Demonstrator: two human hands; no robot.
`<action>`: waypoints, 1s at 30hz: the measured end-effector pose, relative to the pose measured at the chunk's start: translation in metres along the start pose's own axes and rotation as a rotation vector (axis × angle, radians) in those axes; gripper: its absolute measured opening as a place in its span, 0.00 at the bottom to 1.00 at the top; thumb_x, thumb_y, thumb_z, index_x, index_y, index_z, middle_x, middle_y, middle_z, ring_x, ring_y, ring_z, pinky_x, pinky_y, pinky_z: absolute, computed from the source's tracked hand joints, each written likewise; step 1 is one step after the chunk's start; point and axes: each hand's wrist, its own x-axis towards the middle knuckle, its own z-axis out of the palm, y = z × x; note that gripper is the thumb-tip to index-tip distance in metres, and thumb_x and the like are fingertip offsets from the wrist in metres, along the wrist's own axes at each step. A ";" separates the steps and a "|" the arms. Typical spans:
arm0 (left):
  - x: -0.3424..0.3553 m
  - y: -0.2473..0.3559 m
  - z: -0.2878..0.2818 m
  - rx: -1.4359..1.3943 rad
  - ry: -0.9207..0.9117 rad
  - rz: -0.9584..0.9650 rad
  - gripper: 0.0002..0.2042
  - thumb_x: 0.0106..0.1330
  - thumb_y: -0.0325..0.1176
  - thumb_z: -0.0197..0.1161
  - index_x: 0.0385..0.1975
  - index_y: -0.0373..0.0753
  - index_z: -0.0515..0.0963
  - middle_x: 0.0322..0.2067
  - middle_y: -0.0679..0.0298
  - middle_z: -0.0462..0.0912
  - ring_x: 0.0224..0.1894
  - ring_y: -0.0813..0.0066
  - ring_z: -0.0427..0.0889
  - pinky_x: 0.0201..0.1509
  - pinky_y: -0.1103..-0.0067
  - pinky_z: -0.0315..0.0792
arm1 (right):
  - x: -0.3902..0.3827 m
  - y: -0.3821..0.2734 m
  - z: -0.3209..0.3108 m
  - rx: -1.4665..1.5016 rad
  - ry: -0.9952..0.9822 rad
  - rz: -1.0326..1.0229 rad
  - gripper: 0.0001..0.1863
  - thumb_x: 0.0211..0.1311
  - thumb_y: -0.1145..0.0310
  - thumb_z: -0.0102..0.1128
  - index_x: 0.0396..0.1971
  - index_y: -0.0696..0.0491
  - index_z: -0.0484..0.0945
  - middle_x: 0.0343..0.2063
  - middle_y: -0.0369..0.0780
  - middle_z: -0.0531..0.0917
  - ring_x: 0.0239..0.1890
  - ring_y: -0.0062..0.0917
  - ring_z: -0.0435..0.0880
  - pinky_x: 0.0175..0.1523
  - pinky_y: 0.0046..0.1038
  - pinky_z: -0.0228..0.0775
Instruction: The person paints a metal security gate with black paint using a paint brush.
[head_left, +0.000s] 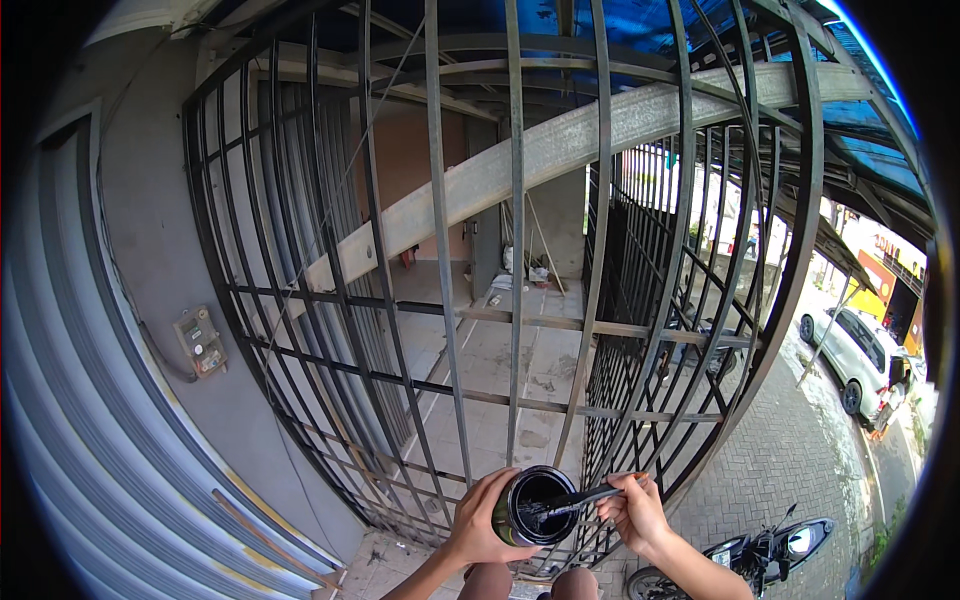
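My left hand [482, 522] is wrapped around the side of a paint can [504, 528], whose round opening faces up. Black paint coats its inside and rim. Between the fingers and thumb of my right hand [637, 515] is the dark handle of a paintbrush [592, 494]. The brush's bristle end is inside the can, slanting down to the left. Just beyond both hands rises a tall metal grille [437, 160]. Its bars on the left [368, 120] look glossy black, while several in the middle are dull grey.
A pale diagonal beam [480, 185] crosses behind the bars. An electric meter [201, 342] is mounted on the left wall beside a corrugated metal shutter [60, 330]. A motorcycle [765, 548] stands on the paving at lower right. Farther off is a white car [850, 345]. My knees [575, 583] show below the can.
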 end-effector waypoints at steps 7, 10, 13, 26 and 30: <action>0.006 -0.009 0.001 -0.065 0.059 -0.031 0.44 0.29 0.43 0.76 0.51 0.28 0.65 0.47 0.48 0.71 0.50 0.53 0.73 0.54 0.68 0.67 | 0.002 -0.006 0.000 0.084 0.021 -0.092 0.08 0.58 0.74 0.49 0.31 0.65 0.70 0.19 0.50 0.79 0.17 0.28 0.80 0.24 0.22 0.75; 0.015 -0.006 0.004 -0.050 0.057 0.010 0.44 0.29 0.43 0.76 0.50 0.27 0.65 0.46 0.47 0.71 0.49 0.53 0.74 0.53 0.68 0.68 | 0.002 -0.008 0.005 0.060 0.034 -0.063 0.07 0.58 0.74 0.46 0.32 0.64 0.68 0.18 0.48 0.79 0.14 0.27 0.79 0.21 0.21 0.75; 0.023 -0.001 0.006 -0.081 0.069 0.020 0.44 0.28 0.42 0.78 0.48 0.26 0.65 0.44 0.49 0.72 0.48 0.58 0.74 0.53 0.70 0.67 | 0.003 -0.017 -0.002 0.121 0.012 -0.139 0.08 0.58 0.75 0.48 0.31 0.65 0.70 0.20 0.50 0.79 0.18 0.30 0.80 0.26 0.23 0.76; 0.073 0.010 0.020 -0.260 0.092 0.079 0.43 0.30 0.41 0.77 0.49 0.28 0.64 0.44 0.50 0.73 0.46 0.59 0.75 0.52 0.71 0.68 | -0.001 -0.056 0.000 0.155 0.014 -0.316 0.08 0.59 0.73 0.48 0.33 0.63 0.70 0.20 0.49 0.79 0.19 0.28 0.80 0.26 0.23 0.76; 0.082 0.013 0.026 -0.266 0.104 0.103 0.43 0.29 0.40 0.76 0.49 0.28 0.64 0.44 0.50 0.72 0.46 0.59 0.75 0.51 0.71 0.69 | -0.004 -0.057 0.000 0.149 0.027 -0.279 0.09 0.59 0.72 0.48 0.33 0.63 0.70 0.21 0.49 0.79 0.18 0.27 0.80 0.26 0.21 0.76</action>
